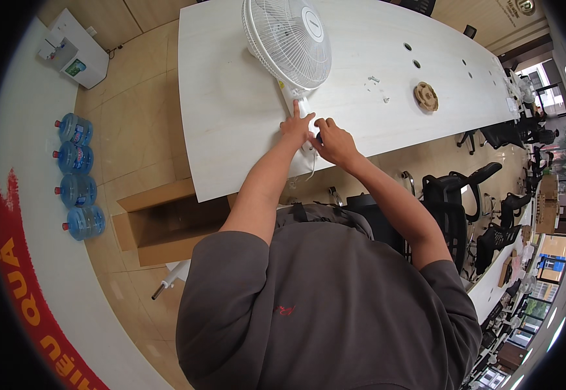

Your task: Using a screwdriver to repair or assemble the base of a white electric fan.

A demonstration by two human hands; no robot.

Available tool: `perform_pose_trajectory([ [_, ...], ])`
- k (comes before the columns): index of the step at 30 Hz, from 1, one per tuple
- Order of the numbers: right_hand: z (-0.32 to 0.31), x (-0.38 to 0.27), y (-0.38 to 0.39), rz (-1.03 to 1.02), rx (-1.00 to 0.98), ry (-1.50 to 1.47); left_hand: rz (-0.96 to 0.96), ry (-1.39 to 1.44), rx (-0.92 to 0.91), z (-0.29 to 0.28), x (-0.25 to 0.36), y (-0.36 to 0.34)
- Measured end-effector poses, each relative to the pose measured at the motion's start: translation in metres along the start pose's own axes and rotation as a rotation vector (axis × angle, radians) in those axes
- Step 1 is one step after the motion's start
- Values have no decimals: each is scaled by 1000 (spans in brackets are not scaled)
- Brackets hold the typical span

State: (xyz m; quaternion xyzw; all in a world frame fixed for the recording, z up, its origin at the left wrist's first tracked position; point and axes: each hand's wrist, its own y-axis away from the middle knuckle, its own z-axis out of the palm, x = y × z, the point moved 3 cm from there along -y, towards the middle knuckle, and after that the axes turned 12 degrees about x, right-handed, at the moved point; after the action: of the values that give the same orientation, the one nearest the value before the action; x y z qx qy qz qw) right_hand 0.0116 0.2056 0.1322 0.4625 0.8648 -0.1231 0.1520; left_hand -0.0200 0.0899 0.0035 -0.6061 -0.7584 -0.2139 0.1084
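Note:
A white electric fan [287, 42] lies on the white table [224, 97], its round wire cage pointing away from me and its neck toward me. My left hand [294, 127] is on the fan's neck, index finger stretched along it and thumb at its side. Just to the right, my right hand [337, 144] is closed around a small dark handle [319, 138] against the lower end of the neck. The rest of that handled thing is hidden by my fingers. A white cord [313, 168] hangs from the fan over the table's near edge.
Small loose parts [374, 79] and a brown moulded round piece [426, 97] lie right of the fan. An open cardboard box [159, 195] stands on the floor at left, with a white pole [169, 279] beside it. Water bottles [78, 192] line the wall; black chairs [445, 195] stand at right.

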Motion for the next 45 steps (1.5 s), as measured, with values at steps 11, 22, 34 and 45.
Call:
perform_pose_trajectory([
  [11,-3,-1,2,-1,76,26,-4,11,-7,-1,0,1],
  [22,-2,16,8,-56,84,-87,-4,16,14,0,-1,1],
  [34,6,17,11,-65,96,-87,1,30,20,-1,-1,3],
  [45,9,22,5,-208,102,-52,-14,28,1,-5,2,2],
])
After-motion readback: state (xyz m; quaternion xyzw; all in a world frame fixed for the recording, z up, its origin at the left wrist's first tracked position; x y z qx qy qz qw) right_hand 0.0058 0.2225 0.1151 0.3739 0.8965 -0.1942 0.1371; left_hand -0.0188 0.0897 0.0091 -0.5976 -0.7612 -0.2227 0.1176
